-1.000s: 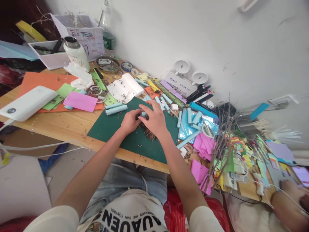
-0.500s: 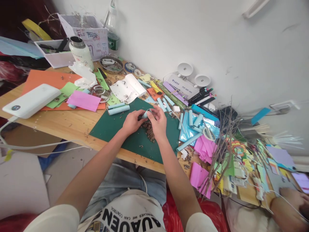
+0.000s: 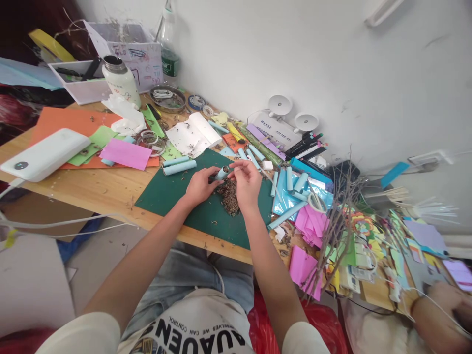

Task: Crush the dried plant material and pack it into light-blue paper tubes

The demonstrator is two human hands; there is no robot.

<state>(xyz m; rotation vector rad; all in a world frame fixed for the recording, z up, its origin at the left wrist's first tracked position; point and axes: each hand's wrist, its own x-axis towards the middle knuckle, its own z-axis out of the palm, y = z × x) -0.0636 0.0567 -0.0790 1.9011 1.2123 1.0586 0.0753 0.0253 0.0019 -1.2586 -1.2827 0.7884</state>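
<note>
My left hand [image 3: 199, 187] is wrapped round a small light blue paper tube [image 3: 221, 173] and holds it tilted, its open end up and to the right. Brown bits show inside that end. Just right of the tube is my right hand [image 3: 248, 184], fingers curled together as in a pinch and apart from the tube; whatever they hold is too small to make out. Beneath the hands, a heap of brown crumbly bits [image 3: 230, 197] lies on a dark green mat [image 3: 162, 194]. Two more light blue tubes [image 3: 180, 167] rest on the mat to the left.
More blue tubes [image 3: 287, 215] and pink paper [image 3: 311, 223] lie at the right, beside upright dry twigs [image 3: 341, 221]. A white power bank [image 3: 46, 153] and an open bottle [image 3: 121, 81] stand left. Another person's hand [image 3: 442, 309] shows at the far right.
My right hand has drawn back to the right from the tube's end, and its fingers have curled. The left hand still holds the tube, whose open end now shows more.
</note>
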